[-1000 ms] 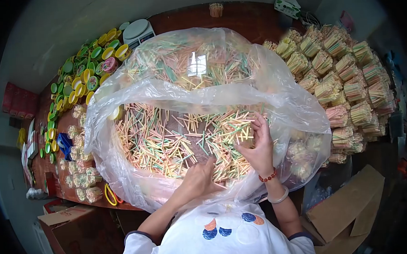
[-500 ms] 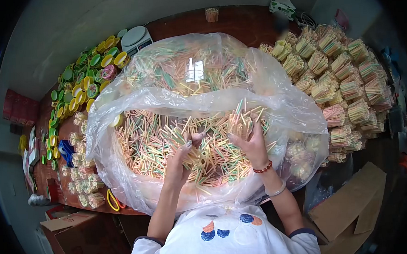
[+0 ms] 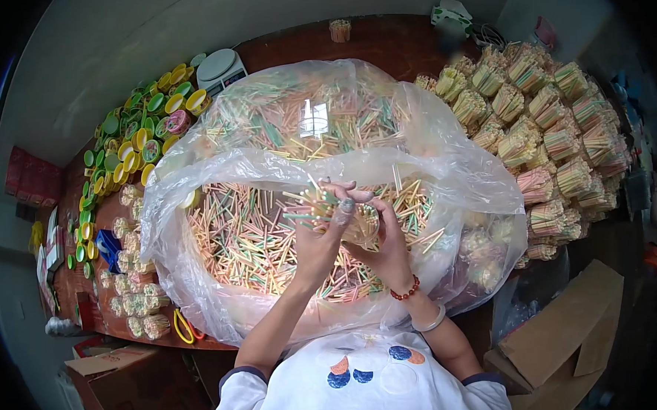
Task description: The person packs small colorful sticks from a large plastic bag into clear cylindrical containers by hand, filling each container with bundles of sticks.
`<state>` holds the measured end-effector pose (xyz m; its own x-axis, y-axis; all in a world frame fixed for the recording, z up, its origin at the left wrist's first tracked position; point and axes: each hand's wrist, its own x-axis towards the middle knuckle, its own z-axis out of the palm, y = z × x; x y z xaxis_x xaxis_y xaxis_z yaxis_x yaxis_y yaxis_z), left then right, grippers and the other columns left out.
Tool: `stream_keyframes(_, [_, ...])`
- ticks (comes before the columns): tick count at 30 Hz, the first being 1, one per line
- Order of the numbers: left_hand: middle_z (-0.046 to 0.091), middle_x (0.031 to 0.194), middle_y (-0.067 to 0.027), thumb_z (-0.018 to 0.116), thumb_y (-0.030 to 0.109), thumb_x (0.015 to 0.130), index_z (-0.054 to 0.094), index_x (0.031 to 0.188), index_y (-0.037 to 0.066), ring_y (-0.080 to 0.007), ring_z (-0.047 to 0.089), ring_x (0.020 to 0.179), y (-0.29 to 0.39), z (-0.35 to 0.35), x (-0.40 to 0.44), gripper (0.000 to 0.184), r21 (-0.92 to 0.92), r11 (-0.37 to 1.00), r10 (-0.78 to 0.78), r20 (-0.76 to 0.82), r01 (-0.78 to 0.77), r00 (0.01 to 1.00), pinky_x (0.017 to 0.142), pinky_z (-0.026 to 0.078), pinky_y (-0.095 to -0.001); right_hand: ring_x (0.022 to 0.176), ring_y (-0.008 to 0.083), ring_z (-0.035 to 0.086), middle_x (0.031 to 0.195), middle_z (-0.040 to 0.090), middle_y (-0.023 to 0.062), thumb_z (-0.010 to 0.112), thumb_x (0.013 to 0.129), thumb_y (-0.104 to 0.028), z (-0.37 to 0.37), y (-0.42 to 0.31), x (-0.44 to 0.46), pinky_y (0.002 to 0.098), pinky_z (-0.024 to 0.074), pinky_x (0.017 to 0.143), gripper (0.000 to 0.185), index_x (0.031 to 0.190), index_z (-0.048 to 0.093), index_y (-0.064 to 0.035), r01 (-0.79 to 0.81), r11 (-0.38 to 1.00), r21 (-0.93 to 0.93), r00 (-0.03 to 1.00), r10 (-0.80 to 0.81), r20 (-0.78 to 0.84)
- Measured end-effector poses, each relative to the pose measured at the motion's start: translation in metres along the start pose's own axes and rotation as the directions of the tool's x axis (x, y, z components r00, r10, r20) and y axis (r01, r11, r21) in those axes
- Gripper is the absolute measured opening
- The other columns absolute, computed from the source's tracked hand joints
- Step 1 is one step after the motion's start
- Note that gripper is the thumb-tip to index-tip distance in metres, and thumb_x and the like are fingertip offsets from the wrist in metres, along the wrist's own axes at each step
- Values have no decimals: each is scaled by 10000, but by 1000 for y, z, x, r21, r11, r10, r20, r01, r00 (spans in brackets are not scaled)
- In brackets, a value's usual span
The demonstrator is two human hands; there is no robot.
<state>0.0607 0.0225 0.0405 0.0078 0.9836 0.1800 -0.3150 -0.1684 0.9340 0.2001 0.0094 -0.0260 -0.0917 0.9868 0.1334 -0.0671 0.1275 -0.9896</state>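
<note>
A large clear plastic bag (image 3: 267, 161) lies open in front of me, full of loose short sticks (image 3: 245, 246) in pink, yellow and green. Above its opening, my left hand (image 3: 323, 239) is closed round a bunch of sticks (image 3: 312, 206), whose ends point up and to the left. Close against it on the right, my right hand (image 3: 383, 247) has its fingers curled round more sticks, partly hidden between the two palms. The fingertips of both hands meet or nearly meet.
Stacked stick bundles (image 3: 563, 144) fill the table's right side. Yellow and green round containers (image 3: 132, 145), a white scale (image 3: 219, 68) and smaller bundles (image 3: 136, 289) are at left. Yellow-handled scissors (image 3: 182, 326) lie at the front edge. Cardboard boxes (image 3: 565, 326) stand below.
My hands first separated and each gathered sticks from the bag. Since then both have risen and come together over the middle, the left moving right and the right moving left.
</note>
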Motion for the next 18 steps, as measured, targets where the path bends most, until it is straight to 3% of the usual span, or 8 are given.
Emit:
stream_keyframes(5, [707,1246,-146,726,144,949,584,1098,37,-293,517,1365,-25,-2,-5,232,4,999,-51,24,51,998,1180,362,-451,1146,293,648,1225,632,154,871,695,-41,3,1,-2,399,525,972,718,1321,519,-25,95,971,-221,995,-102,-20])
stream_keyframes(7, [685,1277,-148,766,200,909,584,1094,41,-298,503,1378,-21,-3,-7,304,54,998,-15,30,13,999,1187,348,-453,1147,298,648,1223,633,153,873,693,-49,3,-3,-5,402,523,971,714,1314,522,-26,58,978,-198,998,-64,-21])
stream_keyframes(8, [652,1326,-148,770,313,904,592,1122,45,-305,499,1382,-25,-9,-8,388,131,991,-6,50,0,999,1196,336,-455,1148,302,648,1221,633,152,876,691,-57,3,-6,-6,404,521,971,709,1307,526,-27,25,985,-173,999,-29,-16])
stream_keyframes(11, [635,1349,-155,737,420,925,597,1144,40,-310,488,1397,-15,-7,-8,460,57,996,-72,81,67,994,1203,325,-459,1126,299,660,1193,645,147,886,697,-77,6,-18,-7,402,523,960,707,1306,528,-38,100,970,-220,994,-110,-30])
stream_keyframes(14, [564,1433,-196,634,502,983,587,1302,-12,-311,463,1424,-14,-12,-4,607,82,996,-61,184,47,981,1215,306,-459,1029,232,684,1145,667,111,901,714,-83,-1,-11,-1,358,547,892,709,1315,524,-67,-38,986,-165,998,46,43])
stream_keyframes(16, [544,1463,-183,566,485,1017,569,1383,-24,-317,470,1419,-14,-23,-5,628,78,997,13,171,-27,985,1196,330,-437,988,194,683,1143,675,106,901,722,-66,-5,-12,8,340,553,862,713,1323,518,-47,141,969,-204,987,-155,-50])
stream_keyframes(17, [547,1462,-179,548,487,1024,566,1390,-29,-314,480,1410,-10,-33,-9,632,115,993,15,148,-33,989,1189,339,-428,992,182,689,1164,679,109,902,735,-56,-17,-17,9,339,561,863,726,1342,506,-18,74,978,-193,997,-69,33])
stream_keyframes(18, [559,1446,-180,607,414,1011,581,1371,-6,-297,510,1375,-1,-42,-12,553,214,975,-74,94,52,993,1164,372,-414,1012,177,688,1176,678,106,902,733,-48,-21,-16,10,333,565,876,741,1353,499,-5,21,993,-116,1000,-23,-13])
